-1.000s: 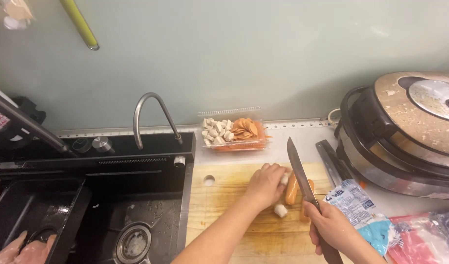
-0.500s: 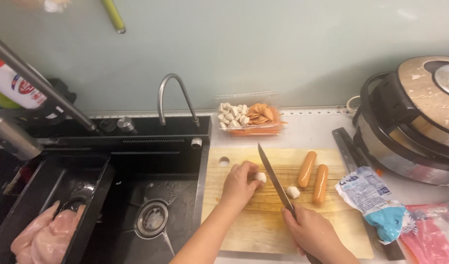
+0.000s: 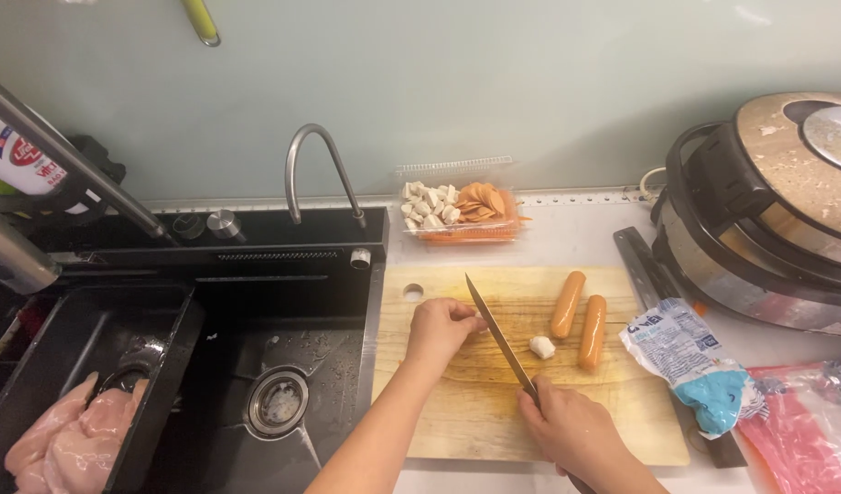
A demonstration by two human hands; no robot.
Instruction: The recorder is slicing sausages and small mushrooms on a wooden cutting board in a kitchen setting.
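My left hand (image 3: 441, 327) rests on the wooden cutting board (image 3: 494, 412), fingers curled on a small white piece by the knife blade. My right hand (image 3: 574, 432) grips the handle of a kitchen knife (image 3: 495, 331), whose blade slants up and left to touch my left fingertips. Two orange sausages (image 3: 579, 316) lie side by side on the board to the right of the blade. A small white chunk (image 3: 541, 347) sits between the knife and the sausages.
A clear tray of sliced white and orange food (image 3: 457, 210) stands behind the board. A black sink (image 3: 274, 366) with a curved tap (image 3: 322, 174) lies left; raw chicken (image 3: 68, 439) sits in its left basin. A cooker (image 3: 768, 210) and plastic packets (image 3: 695, 357) are at right.
My left hand left the sausages and slid left across the board with a small white piece. The knife followed it left, away from the sausages. The view shifted left.
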